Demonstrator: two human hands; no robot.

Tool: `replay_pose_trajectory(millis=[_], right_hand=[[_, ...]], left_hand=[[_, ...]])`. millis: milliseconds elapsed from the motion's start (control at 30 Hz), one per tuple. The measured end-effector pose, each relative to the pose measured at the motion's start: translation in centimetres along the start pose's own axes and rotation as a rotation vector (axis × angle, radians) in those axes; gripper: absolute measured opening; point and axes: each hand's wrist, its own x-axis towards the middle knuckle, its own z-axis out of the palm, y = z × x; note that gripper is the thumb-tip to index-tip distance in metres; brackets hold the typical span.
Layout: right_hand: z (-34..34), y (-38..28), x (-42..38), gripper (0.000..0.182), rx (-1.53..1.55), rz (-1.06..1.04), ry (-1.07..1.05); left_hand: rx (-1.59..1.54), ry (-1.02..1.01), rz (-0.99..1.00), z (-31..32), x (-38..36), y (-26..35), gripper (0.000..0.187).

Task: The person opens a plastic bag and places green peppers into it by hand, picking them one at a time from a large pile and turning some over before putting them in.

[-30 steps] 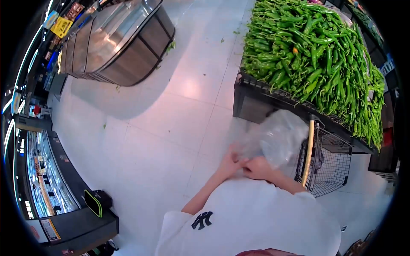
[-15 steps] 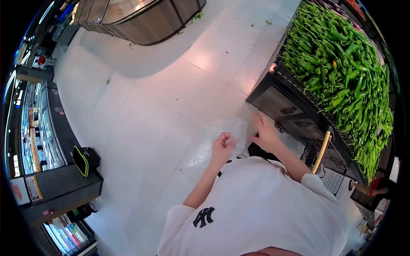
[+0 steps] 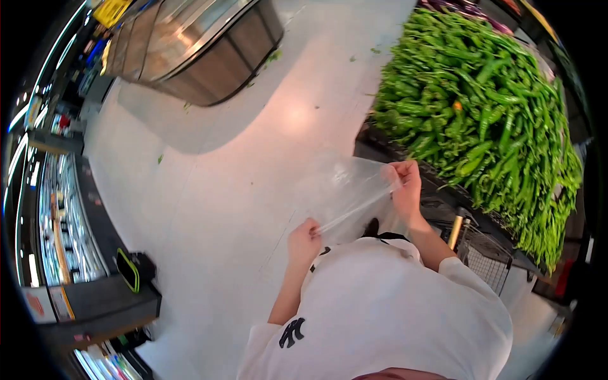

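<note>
A clear plastic bag (image 3: 345, 190) is stretched between my two hands in front of my body. My left hand (image 3: 304, 240) pinches one end of its edge, low and to the left. Higher up on the right, my right hand (image 3: 405, 180) grips the other end between thumb and fingers. Close beyond the right hand lies a big heap of long green peppers (image 3: 475, 107) on a dark display stand (image 3: 380, 142). The floor shows through the thin film.
A shopping cart (image 3: 484, 263) with a yellowish handle (image 3: 455, 231) stands by my right arm, against the pepper stand. A rounded wooden display counter (image 3: 221, 69) is at the far left. Refrigerated cases (image 3: 63, 215) line the left side. Leaf scraps (image 3: 160, 159) dot the pale floor (image 3: 209, 209).
My hands have moved apart and pulled the bag's edge taut; before, they were closer together with the bag hanging loose. The view has shifted nearer to the peppers.
</note>
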Motion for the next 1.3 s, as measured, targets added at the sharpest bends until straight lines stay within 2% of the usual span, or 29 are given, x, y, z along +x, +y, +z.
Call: replay_pose_trajectory(millis=[67,133,167,200,267,367,400,467,567,600,667,700,733,767,867,933,967,1067,1100,1200,1233,1267,1300], right_hand=[[-3.6,-1.9,1.1,0.018,-0.102,0.004,0.075],[-6.4,-4.5,0.7,0.021,0.110,0.186,0.012],[-8.0,-5.0,0.4,0.021,0.112,0.241,-0.055],[-9.4,-5.3,-0.2,0.023,0.118,0.303,-0.129],[-10.6,-6.6,-1.6,0.018,0.146,0.346,-0.143],[-13.2,-7.4,-2.5,0.018,0.252,0.440,-0.266],[-13.8,-7.8,-2.6,0.018,0.291,0.411,-0.213],[-15.2,-8.7,-2.5,0.018,0.356,0.353,-0.110],[-17.7,-10.7,-1.8,0.018,0.378,0.116,0.106],[-18.6,-11.0,-1.5,0.018,0.317,0.067,0.194],[-20.3,-11.7,-0.8,0.024,0.255,-0.038,0.317],[-21.1,-11.2,-0.8,0.026,0.117,-0.069,0.342],[-21.8,-10.9,-0.7,0.028,-0.027,-0.105,0.365],[-22.0,-11.4,-0.9,0.033,-0.115,-0.053,0.325],[-20.6,-13.0,-0.4,0.078,-0.279,0.003,0.283],[-19.1,-15.4,1.1,0.096,-0.738,-0.118,0.263],[-17.9,-16.7,1.7,0.095,-0.983,-0.039,0.286],[-16.9,-15.5,3.7,0.091,-1.248,-0.098,0.450],[-17.4,-15.3,4.3,0.063,-1.144,-0.070,0.470],[-20.1,-13.4,5.4,0.033,-1.061,-0.097,0.652],[-21.0,-13.6,6.1,0.010,-1.050,-0.181,0.818],[-22.1,-14.0,6.6,0.014,-0.962,-0.310,0.915],[-23.4,-13.8,7.4,0.018,-0.713,-0.462,0.999]], left_hand=[[0.107,-0.050,-0.072,0.7,1.6,3.0,0.011],[0.024,0.013,-0.083,2.3,2.8,5.9,0.017],[-0.017,0.050,-0.099,3.7,3.7,7.6,0.021],[-0.034,0.021,-0.003,5.2,4.6,9.4,0.030],[-0.064,-0.027,0.171,7.8,5.9,12.3,0.049],[-0.037,-0.384,0.246,11.8,7.6,15.4,0.053],[0.001,-0.471,0.312,12.8,8.1,16.1,0.053],[0.157,-0.540,0.568,14.6,8.6,15.9,0.046],[-0.136,-0.373,0.365,16.9,11.5,14.1,0.024],[-0.346,-0.388,0.283,16.8,13.2,14.5,0.018],[-0.695,-0.434,0.113,15.2,16.1,17.1,0.012],[-0.835,-0.456,0.031,14.5,17.2,19.2,0.013],[-0.919,-0.496,-0.024,13.7,17.8,24.2,0.016],[-1.007,-0.535,-0.079,13.6,18.6,27.2,0.019],[-0.910,-0.675,0.034,14.9,21.0,28.7,0.011],[-0.895,-0.694,0.095,15.6,21.6,30.4,0.015],[-0.888,-0.706,0.124,16.1,21.9,31.0,0.018],[-0.922,-0.927,0.185,17.9,22.7,31.0,0.030],[-0.815,-1.002,0.238,18.1,22.7,31.1,0.041],[-0.475,-1.144,0.616,17.1,22.8,32.3,0.048],[-0.348,-1.193,0.624,17.2,22.9,31.4,0.042],[-0.248,-1.239,0.608,17.1,23.2,31.7,0.040],[-0.149,-1.280,0.588,16.8,23.3,32.1,0.037]])
